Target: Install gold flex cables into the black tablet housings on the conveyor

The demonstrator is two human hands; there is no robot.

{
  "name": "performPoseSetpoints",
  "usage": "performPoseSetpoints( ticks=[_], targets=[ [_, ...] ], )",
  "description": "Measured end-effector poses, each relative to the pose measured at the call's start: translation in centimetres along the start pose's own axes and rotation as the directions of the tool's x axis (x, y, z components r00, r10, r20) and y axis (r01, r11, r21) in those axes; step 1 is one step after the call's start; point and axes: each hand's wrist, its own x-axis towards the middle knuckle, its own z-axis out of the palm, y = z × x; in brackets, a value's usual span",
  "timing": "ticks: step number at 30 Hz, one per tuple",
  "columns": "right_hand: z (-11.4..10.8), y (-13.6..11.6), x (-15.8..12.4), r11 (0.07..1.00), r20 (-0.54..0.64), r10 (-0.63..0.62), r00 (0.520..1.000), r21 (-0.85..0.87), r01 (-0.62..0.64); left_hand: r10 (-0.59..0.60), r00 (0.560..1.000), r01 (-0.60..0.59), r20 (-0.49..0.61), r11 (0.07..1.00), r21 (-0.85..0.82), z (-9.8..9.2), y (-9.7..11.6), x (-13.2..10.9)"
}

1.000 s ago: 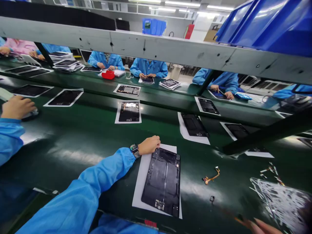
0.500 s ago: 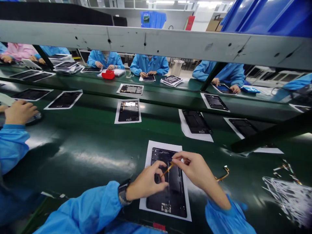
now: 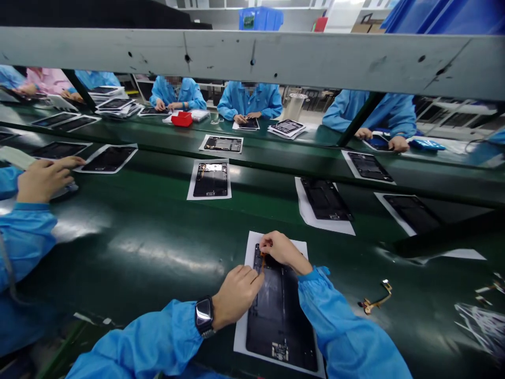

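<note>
A black tablet housing [image 3: 276, 310] lies on a white paper sheet [image 3: 241, 337] in front of me. Over its upper left edge, my right hand [image 3: 279, 248] pinches the top end of an orange flex cable [image 3: 263, 259]. My left hand [image 3: 240, 292], with a dark watch on its wrist, is closed at the cable's lower end, its fingertips pressed together beside the housing's left edge. Part of the cable is hidden by my fingers. Another flex cable [image 3: 376, 301] lies on the green bench to the right.
Several tablet housings on paper lie further back, among them one with a shiny plate [image 3: 212, 181]. White strips [image 3: 479, 323] lie at the right. A grey beam [image 3: 221, 52] crosses above. A co-worker's hand [image 3: 43, 179] is at the left; others work opposite.
Both hands have brought the flex cable from above the housing's middle to its upper left edge. My left hand has turned knuckles up. The co-worker's hand at the left has moved slightly right.
</note>
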Motion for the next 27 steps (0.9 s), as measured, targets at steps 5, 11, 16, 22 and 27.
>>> performPoseSetpoints(
  ticks=[5,11,16,22,27],
  targets=[
    [-0.5,-0.1,1.6,0.994,0.056,0.072,0.996,-0.081,-0.068,0.011,0.999,-0.013,-0.03,0.999,-0.048,0.5,-0.3,0.2],
    [-1.3,0.0,2.4,0.962,0.078,0.149,0.986,-0.24,-0.126,0.003,1.0,-0.006,-0.024,0.993,-0.117,0.7,-0.5,0.2],
    [-1.2,-0.2,1.1,0.921,0.007,0.13,0.991,-0.371,-0.118,0.0,1.0,-0.003,-0.021,0.988,-0.156,0.8,-0.5,0.1],
    [-0.5,-0.8,-0.5,0.897,0.018,0.051,0.999,-0.441,-0.038,0.004,1.0,-0.003,0.007,0.987,-0.163,1.0,-0.7,0.0],
    [-0.2,-0.6,-1.0,0.88,0.025,-0.039,0.999,-0.473,0.046,0.01,1.0,-0.009,0.008,0.988,-0.155,1.1,-0.6,-0.1]
  ],
)
